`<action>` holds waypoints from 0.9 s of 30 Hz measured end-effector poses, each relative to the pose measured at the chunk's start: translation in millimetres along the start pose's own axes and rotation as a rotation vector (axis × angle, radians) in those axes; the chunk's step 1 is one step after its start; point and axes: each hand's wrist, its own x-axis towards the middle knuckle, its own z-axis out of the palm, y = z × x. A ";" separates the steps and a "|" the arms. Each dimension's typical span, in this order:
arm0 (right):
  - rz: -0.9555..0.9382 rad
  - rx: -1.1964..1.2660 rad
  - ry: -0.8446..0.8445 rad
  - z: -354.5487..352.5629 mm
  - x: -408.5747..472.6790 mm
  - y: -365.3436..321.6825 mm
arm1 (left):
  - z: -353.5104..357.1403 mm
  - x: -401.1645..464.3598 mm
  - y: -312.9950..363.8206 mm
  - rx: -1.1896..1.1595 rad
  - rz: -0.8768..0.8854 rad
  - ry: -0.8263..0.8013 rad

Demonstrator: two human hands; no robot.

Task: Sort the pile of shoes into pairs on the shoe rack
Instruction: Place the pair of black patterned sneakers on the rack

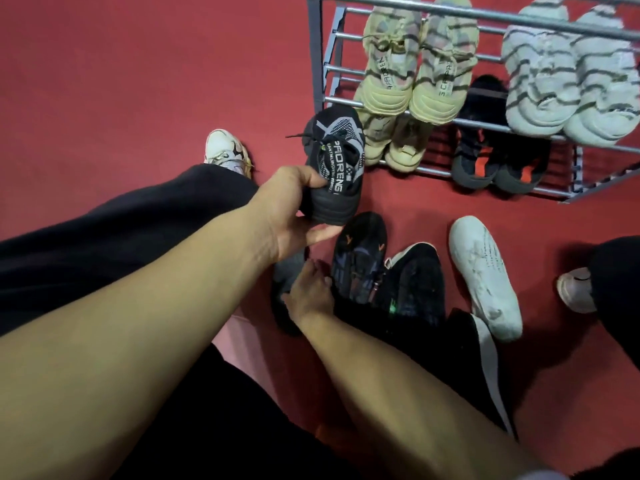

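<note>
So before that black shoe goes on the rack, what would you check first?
1. Left hand holds the black shoe firmly: ok.
2. Right hand has found its mate: cannot tell; it touches a dark shoe, mostly hidden.
3. Free spot on the shoe rack: cannot tell; visible shelves hold the tan pair, striped grey pair and black-orange pair.
4. Pile still to sort: not ok; the white shoe and others lie on the floor.

Your left hand (pixel 294 206) sits at mid-frame, forearm running in from the lower left, its grip closed around a black shoe (pixel 334 168). Your right hand (pixel 310 292) is just below it, fingers curled downward, forearm entering from the bottom edge.
</note>
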 end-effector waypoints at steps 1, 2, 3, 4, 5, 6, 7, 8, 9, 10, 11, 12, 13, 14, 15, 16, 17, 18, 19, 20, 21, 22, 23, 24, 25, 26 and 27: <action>0.089 0.044 -0.001 1.2 4.0 -1.8 | 0.7 0.5 0.7 0.004 0.001 0.000; 0.163 0.081 -0.019 0.7 7.6 -2.2 | 1.1 0.9 1.7 0.006 -0.003 0.002; 0.211 0.099 -0.059 -3.1 9.3 -3.3 | 1.5 0.7 2.9 0.005 -0.009 0.007; 0.219 0.116 -0.109 -7.3 12.1 -4.4 | 1.5 0.3 4.4 0.003 -0.012 0.011; 0.214 0.154 -0.168 -14.3 12.6 -5.5 | 1.5 0.3 6.1 0.003 -0.011 0.014; 0.211 0.207 -0.210 -22.5 13.8 -6.1 | 1.3 0.4 7.8 0.002 -0.007 0.018; 0.208 0.277 -0.222 -32.8 12.2 -6.6 | 1.3 0.0 9.3 -0.001 0.000 0.025; 0.198 0.341 -0.219 -44.6 10.7 -4.7 | 1.7 -0.7 10.4 -0.004 0.009 0.032; 0.170 0.334 -0.205 -59.2 5.5 -0.4 | 2.4 -1.3 11.1 -0.007 0.020 0.040; 0.127 0.285 -0.197 -76.1 -2.6 7.2 | 3.7 -2.1 11.3 -0.006 0.030 0.051; 0.061 0.187 -0.180 -91.8 -10.5 18.8 | 4.9 -2.7 11.3 -0.001 0.039 0.063; -0.012 0.053 -0.135 -107.1 -19.1 34.3 | 6.1 -3.2 11.2 0.006 0.046 0.070; -0.099 -0.118 -0.031 -122.7 -29.5 53.0 | 8.1 -3.9 10.6 0.011 0.050 0.071; -0.208 -0.297 0.131 -136.0 -38.8 72.5 | 10.2 -4.8 9.6 0.014 0.052 0.071; -0.310 -0.466 0.296 -144.9 -45.0 93.4 | 12.5 -5.6 7.6 0.020 0.052 0.074; -0.382 -0.600 0.409 -148.9 -48.7 116.6 | 14.9 -6.4 4.9 0.030 0.051 0.078; -0.410 -0.675 0.456 -153.3 -53.2 139.5 | 17.5 -7.4 0.8 0.040 0.048 0.079; -0.397 -0.727 0.431 -154.4 -56.5 163.4 | 19.8 -8.5 -3.9 0.052 0.045 0.076; -0.335 -0.767 0.352 -154.4 -60.7 184.4 | 21.9 -9.0 -8.6 0.072 0.042 0.072; -0.262 -0.785 0.278 -152.8 -65.9 202.7 | 23.7 -9.5 -12.9 0.099 0.039 0.073; -0.165 -0.776 0.177 -148.4 -71.5 215.5 | 25.3 -10.2 -16.7 0.125 0.034 0.076; -0.082 -0.735 0.089 -142.8 -75.9 221.4 | 26.8 -11.1 -20.3 0.145 0.030 0.080; -0.013 -0.691 0.050 -138.1 -78.8 221.0 | 28.3 -11.9 -23.6 0.155 0.025 0.079; 0.030 -0.647 0.071 -134.7 -80.6 215.3 | 29.8 -12.2 -26.7 0.159 0.018 0.075; 0.043 -0.622 0.123 -132.9 -81.8 204.7 | 31.4 -12.3 -30.0 0.165 0.012 0.070; 0.029 -0.607 0.185 -132.2 -81.8 194.2 | 32.6 -12.4 -33.0 0.180 0.009 0.068; -0.001 -0.594 0.244 -132.0 -81.3 184.5 | 33.3 -12.0 -35.8 0.200 0.008 0.068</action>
